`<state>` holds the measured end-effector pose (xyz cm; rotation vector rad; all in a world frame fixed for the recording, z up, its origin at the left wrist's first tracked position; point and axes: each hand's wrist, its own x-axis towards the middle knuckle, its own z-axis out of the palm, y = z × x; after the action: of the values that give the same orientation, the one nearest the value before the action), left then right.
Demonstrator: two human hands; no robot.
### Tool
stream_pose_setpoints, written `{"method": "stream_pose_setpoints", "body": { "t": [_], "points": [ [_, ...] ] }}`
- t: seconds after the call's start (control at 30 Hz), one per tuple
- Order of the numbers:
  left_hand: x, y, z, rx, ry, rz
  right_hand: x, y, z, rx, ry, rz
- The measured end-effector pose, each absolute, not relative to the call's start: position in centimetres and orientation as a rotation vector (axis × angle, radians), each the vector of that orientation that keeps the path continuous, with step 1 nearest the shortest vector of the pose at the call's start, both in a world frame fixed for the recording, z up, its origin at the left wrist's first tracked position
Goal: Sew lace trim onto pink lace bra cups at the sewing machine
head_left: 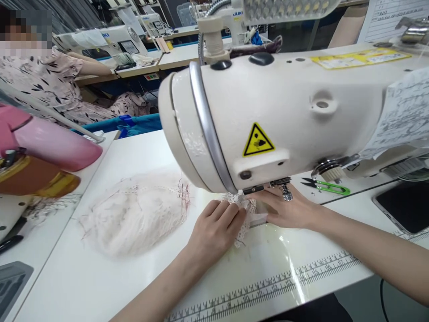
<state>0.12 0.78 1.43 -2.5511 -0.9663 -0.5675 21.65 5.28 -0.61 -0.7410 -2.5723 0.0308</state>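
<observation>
My left hand is closed on a piece of white lace, its fingers curled over the cloth at the needle area. Behind the lace lies my right hand, fingers stretched flat toward the needle area, with the fingertips partly hidden under the head of a white sewing machine. The machine's needle and foot are mostly hidden from me. A soft pile of pale lace pieces with loose reddish threads rests on the table left of my left hand, apart from it.
Green thread snips and a dark phone lie to the right. A printed ruler runs along the table's front edge. At left stand a pink bottle and an amber container. Another person sits beyond.
</observation>
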Motion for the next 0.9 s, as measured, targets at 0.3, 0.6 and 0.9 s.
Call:
{"method": "stream_pose_setpoints", "body": {
  "t": [0.3, 0.6, 0.9],
  "points": [
    [0.0, 0.5, 1.1, -2.544, -1.053, -0.582, 21.3, 4.6, 0.4, -0.697, -2.518, -0.295],
    [-0.5, 0.7, 0.0, -2.708, -1.203, -0.307, 20.9, 5.1, 0.1, -0.687, -2.469, -0.217],
    [-0.3, 0.6, 0.3, -2.699, -1.231, -0.313, 20.9, 5.4, -0.2, -0.677, -2.547, -0.131]
  ]
}}
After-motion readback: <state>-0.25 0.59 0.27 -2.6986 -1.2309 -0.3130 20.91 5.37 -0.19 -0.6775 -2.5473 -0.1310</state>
